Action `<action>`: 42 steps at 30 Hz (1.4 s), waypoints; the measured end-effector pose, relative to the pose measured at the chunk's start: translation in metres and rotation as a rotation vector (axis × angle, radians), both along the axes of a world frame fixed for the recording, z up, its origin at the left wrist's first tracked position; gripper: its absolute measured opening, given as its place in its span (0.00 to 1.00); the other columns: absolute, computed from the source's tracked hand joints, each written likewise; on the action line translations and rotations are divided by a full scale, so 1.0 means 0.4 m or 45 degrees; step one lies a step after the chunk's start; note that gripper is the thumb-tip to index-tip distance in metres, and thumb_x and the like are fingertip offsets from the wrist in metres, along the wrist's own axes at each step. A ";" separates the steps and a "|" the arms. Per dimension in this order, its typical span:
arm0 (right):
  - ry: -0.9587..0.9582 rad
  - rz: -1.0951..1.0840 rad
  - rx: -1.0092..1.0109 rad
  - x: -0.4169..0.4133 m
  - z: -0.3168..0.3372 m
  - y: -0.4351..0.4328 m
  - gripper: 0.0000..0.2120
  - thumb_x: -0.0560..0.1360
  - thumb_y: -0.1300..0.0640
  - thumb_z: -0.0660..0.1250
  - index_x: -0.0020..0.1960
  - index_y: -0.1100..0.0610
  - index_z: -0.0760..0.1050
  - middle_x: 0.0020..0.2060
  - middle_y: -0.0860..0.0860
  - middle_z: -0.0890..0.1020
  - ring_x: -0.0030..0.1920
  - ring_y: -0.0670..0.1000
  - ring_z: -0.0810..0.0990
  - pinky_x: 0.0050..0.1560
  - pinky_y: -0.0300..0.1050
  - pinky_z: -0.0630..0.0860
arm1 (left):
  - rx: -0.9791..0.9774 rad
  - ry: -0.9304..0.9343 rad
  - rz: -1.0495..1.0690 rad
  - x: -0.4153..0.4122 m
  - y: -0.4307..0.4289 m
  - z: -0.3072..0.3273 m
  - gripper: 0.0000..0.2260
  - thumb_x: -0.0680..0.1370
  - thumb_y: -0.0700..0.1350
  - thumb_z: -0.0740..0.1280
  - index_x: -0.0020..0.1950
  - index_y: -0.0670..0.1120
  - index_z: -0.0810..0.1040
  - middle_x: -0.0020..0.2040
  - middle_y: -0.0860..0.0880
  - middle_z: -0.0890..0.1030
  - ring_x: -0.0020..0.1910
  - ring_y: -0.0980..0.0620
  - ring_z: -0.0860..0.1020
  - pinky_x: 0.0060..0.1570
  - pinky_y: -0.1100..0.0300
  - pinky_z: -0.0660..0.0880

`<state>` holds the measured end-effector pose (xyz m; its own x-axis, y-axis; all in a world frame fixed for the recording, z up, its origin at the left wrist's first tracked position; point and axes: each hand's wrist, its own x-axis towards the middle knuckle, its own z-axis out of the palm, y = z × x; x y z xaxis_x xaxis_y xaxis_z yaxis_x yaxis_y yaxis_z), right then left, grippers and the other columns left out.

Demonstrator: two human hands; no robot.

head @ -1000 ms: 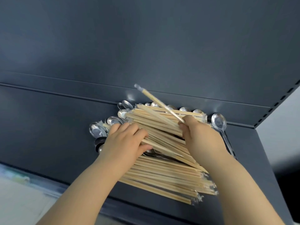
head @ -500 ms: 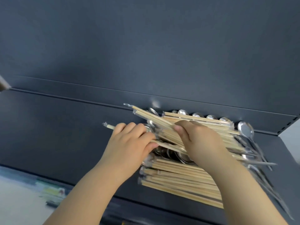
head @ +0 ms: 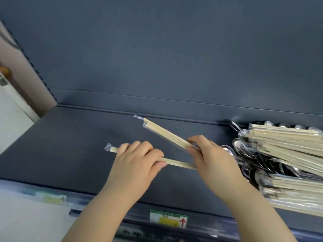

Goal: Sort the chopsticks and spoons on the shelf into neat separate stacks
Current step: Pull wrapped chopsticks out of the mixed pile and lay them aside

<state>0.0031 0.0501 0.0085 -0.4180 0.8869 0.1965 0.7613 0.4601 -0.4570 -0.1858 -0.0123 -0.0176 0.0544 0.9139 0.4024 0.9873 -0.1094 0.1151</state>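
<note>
I see left hand [head: 138,165] gripping a wrapped wooden chopstick pair [head: 180,164], right hand [head: 212,162] pinching another bundle [head: 166,133]. There's dark grey shelf [head: 70,145] left of the chopstick-and-metal-spoon heap [head: 279,149].

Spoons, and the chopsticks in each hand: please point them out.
spoons [head: 240,146], head view, bowl of one.
right-hand chopsticks [head: 166,133], head view, middle of shaft.
left-hand chopsticks [head: 178,163], head view, bare shaft.

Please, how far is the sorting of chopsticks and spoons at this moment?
Done: no neat stack shows on the shelf yet. In hand: the left hand grips one wrapped chopstick pair, and the right hand pinches more wrapped pairs, both over the shelf's left part. Left: the mixed pile at the right, chopsticks lying across spoons.
</note>
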 end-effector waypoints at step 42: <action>-0.171 0.020 0.108 -0.632 -0.157 -0.129 0.19 0.71 0.53 0.64 0.62 0.53 0.76 0.59 0.50 0.79 0.57 0.53 0.79 0.56 0.50 0.74 | -0.111 -0.018 -0.233 -0.601 -0.049 -0.099 0.04 0.71 0.47 0.71 0.44 0.49 0.82 0.39 0.52 0.79 0.39 0.48 0.78 0.35 0.54 0.75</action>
